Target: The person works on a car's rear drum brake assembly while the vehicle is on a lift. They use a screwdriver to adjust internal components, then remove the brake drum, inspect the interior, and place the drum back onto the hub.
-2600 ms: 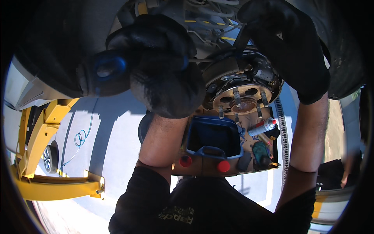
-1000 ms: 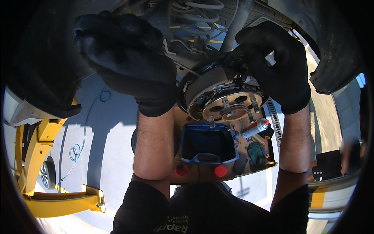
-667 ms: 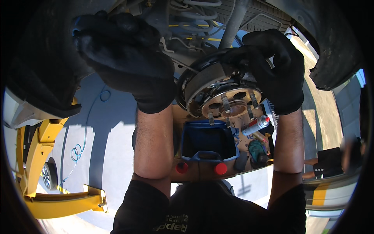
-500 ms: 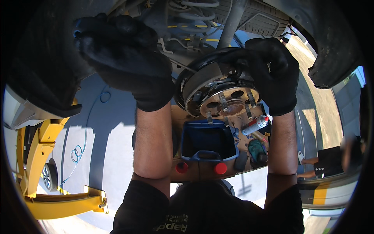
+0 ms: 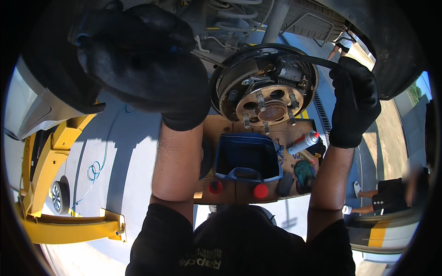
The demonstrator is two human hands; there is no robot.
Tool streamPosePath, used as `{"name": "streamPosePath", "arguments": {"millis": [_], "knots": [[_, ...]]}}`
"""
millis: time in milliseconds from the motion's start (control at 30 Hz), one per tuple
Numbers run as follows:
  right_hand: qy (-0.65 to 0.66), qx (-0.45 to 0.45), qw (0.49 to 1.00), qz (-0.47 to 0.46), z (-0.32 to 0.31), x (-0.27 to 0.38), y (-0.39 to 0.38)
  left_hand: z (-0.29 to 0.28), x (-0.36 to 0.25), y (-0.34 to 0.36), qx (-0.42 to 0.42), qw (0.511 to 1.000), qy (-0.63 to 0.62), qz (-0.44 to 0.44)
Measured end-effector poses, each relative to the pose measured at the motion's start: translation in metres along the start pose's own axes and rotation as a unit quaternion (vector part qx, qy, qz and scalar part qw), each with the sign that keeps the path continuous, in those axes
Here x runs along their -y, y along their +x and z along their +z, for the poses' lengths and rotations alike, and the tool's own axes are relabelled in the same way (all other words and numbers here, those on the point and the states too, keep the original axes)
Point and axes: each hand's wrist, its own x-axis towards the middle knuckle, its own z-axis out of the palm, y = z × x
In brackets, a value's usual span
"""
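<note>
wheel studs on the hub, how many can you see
5, ringed around the hub: upper left, upper right, lower left, bottom, lower right. None seems hidden.

A slim silver aerosol spray can with a red cap point(image 5: 303, 142) lies tilted on a flat sheet of brown printed cardboard point(image 5: 281, 133), just right of a dark blue plastic tub point(image 5: 247, 158). The can's red end points up and to the right. The cardboard, a flattened packing box, spreads under the tub and can, with dark print showing near the tub's right edge. Pale lettering forms a small logo on the black shirt point(image 5: 202, 263) at the lower edge
</note>
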Motion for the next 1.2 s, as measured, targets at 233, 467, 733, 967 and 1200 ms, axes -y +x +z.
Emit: {"name": "streamPosePath", "arguments": {"millis": [233, 467, 733, 967, 1200], "knots": [[0.137, 0.221, 0.955, 0.142, -0.087, -0.014, -0.129, -0.14, -0.131, -0.017, 0.272, 0.925, 0.018, -0.264], [-0.029, 0.433, 0.887, 0.162, -0.011, -0.025, -0.343, -0.255, -0.241, -0.137, 0.048, 0.774, 0.314, -0.547], [-0.037, 0.507, 0.861, 0.031, 0.031, -0.063, -0.443, -0.309, -0.272, -0.308, 0.57, 0.571, 0.38, -0.451], [-0.082, 0.441, 0.888, -0.101, 0.029, -0.075, -0.475, -0.297, -0.261, -0.352, 0.522, 0.522, 0.331, -0.588], [-0.102, 0.494, 0.863, -0.032, 0.026, -0.078, -0.489, -0.306, -0.253, -0.377, 0.521, 0.542, 0.302, -0.586]]}}
